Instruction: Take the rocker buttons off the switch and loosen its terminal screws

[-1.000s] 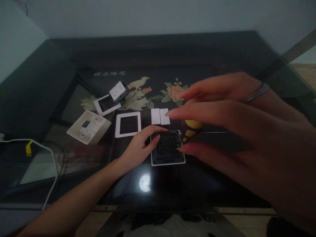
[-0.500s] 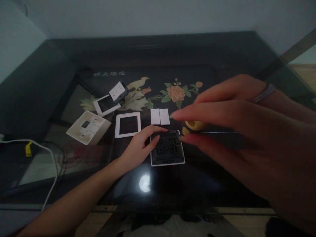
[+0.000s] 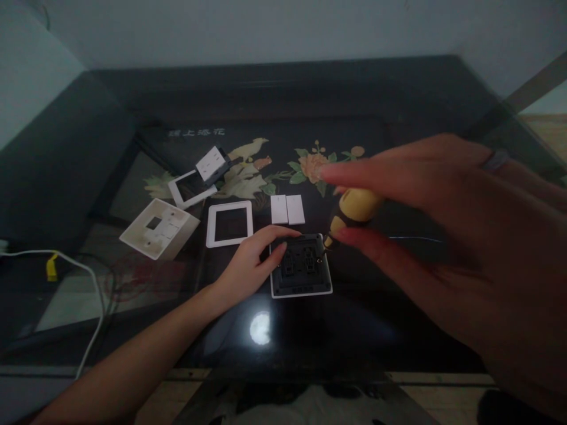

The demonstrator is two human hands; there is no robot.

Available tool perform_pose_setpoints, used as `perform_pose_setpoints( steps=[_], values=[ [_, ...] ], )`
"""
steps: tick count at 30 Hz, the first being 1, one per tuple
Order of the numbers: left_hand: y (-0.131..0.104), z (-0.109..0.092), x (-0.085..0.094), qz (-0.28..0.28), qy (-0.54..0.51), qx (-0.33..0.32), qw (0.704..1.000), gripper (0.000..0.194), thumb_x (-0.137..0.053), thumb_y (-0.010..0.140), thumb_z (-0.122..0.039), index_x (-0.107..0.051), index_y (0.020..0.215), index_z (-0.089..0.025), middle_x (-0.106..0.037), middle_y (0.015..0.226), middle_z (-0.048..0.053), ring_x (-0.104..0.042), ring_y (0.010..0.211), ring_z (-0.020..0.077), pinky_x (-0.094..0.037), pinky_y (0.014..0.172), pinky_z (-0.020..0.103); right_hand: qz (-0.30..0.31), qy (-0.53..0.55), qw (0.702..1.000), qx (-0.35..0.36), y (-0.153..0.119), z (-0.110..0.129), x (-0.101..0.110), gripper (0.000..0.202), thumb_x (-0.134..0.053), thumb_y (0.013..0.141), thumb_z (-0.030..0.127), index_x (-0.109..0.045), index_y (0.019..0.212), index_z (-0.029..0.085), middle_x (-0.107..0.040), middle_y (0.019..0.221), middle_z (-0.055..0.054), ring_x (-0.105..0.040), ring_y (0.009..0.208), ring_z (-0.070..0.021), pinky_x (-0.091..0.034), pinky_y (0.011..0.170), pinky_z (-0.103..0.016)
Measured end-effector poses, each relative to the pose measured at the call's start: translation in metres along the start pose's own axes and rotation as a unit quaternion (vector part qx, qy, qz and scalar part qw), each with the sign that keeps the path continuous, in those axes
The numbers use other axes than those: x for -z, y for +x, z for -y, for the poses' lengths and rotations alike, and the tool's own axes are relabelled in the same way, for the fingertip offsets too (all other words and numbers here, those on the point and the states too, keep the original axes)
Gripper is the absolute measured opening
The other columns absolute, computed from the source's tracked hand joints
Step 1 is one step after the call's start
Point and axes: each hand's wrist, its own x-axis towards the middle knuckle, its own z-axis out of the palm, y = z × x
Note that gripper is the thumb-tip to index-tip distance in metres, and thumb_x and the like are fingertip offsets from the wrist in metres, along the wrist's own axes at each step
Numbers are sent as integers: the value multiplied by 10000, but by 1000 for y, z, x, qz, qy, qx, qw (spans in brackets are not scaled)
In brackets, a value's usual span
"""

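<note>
My left hand (image 3: 248, 260) grips the left edge of a wall switch body (image 3: 303, 277), black inside with a white rim, lying on the glass tabletop. A screwdriver with a yellow and black handle (image 3: 358, 205) leans over the body's right side, its tip by a small brass screw (image 3: 319, 260). Around that handle is my right hand (image 3: 434, 236), thumb against its lower part and forefinger reaching past its top. Its other fingers' contact is hidden. Two white switch rockers (image 3: 287, 209) lie side by side just behind the body.
A white cover frame (image 3: 211, 227) lies left of the rockers. Farther left are a white mounting box (image 3: 159, 227), a second frame (image 3: 177, 195) and a socket module (image 3: 211, 164) leaning on it. A white cable (image 3: 95, 283) with a yellow tag (image 3: 51, 267) runs along the left.
The right hand's forefinger has lifted and shifted, and more of the screwdriver handle shows, now tilted differently. My left hand and the switch body have stayed put.
</note>
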Motion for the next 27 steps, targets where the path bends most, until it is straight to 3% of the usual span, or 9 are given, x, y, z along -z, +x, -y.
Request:
perform_pose_setpoints(
  steps=[4, 7, 10, 11, 12, 16, 18, 23, 27],
  values=[
    [0, 1, 0, -3, 3, -5, 1000, 261, -480, 968, -166, -646, 1167, -196, -703, 1177, 48, -645, 1109, 208, -495, 999, 352, 46, 81, 995, 20, 0, -5, 3, 378, -604, 858, 92, -644, 1183, 281, -719, 1233, 72, -671, 1139, -141, -527, 994, -184],
    [0, 2, -1, -5, -2, -11, 1000, 255, -492, 970, -183, -646, 1173, -196, -704, 1176, 50, -647, 1107, 222, -504, 983, 360, 46, 153, 987, -24, -4, -11, -2, 230, -692, 847, 221, -701, 1062, 301, -696, 1208, 69, -674, 1106, -161, -552, 945, -203],
    [-1, 1, -1, -6, -6, -14, 1000, 256, -489, 974, -188, -648, 1174, -201, -705, 1175, 47, -648, 1105, 225, -503, 986, 361, 84, 307, 941, -117, -9, -14, -8, 186, -561, 947, 346, -651, 1071, 452, -672, 1154, 218, -708, 1022, -136, -556, 930, -248],
    [-1, 1, -1, -6, -6, -15, 1000, 256, -487, 975, -184, -649, 1171, -202, -706, 1173, 45, -648, 1104, 224, -501, 989, 360, 115, 263, 954, -81, -9, -14, -8, 257, -536, 968, 291, -613, 1150, 454, -675, 1172, 190, -707, 1048, -149, -562, 948, -258],
    [-1, 1, -1, -5, -6, -14, 1000, 256, -486, 975, -180, -650, 1170, -203, -706, 1174, 44, -647, 1105, 222, -499, 992, 360, 81, 197, 974, -82, -9, -13, -8, 292, -611, 925, 257, -620, 1147, 447, -694, 1150, 169, -714, 1046, -165, -575, 947, -254],
    [-1, 0, 0, 3, -7, -2, 1000, 257, -489, 977, -171, -647, 1177, -198, -699, 1183, 44, -638, 1107, 211, -487, 995, 348, 63, 179, 982, -8, -3, -10, -1, 425, -592, 884, 131, -567, 1236, 367, -688, 1255, 136, -675, 1154, -173, -553, 1014, -248],
    [-1, 0, -1, 3, -12, 2, 1000, 255, -489, 979, -175, -646, 1178, -197, -697, 1178, 40, -637, 1101, 206, -481, 994, 341, 72, 164, 984, 27, -2, -9, 0, 377, -606, 883, 132, -587, 1208, 324, -691, 1258, 109, -661, 1167, -157, -545, 1008, -222],
    [-1, 1, -1, 4, -24, 5, 1000, 255, -496, 978, -179, -643, 1185, -191, -691, 1183, 45, -626, 1129, 211, -462, 1005, 336, 2, 90, 996, 14, 0, -8, -6, 188, -727, 857, 296, -711, 1043, 273, -709, 1072, 17, -674, 982, -150, -586, 834, -186],
    [0, 0, 0, 7, -16, -1, 1000, 254, -485, 978, -169, -643, 1177, -180, -691, 1181, 53, -627, 1127, 201, -465, 1004, 328, 17, 104, 994, 14, 2, -11, -5, 302, -644, 882, 169, -633, 1153, 301, -746, 1062, 67, -709, 987, -147, -589, 862, -189]
  ],
)
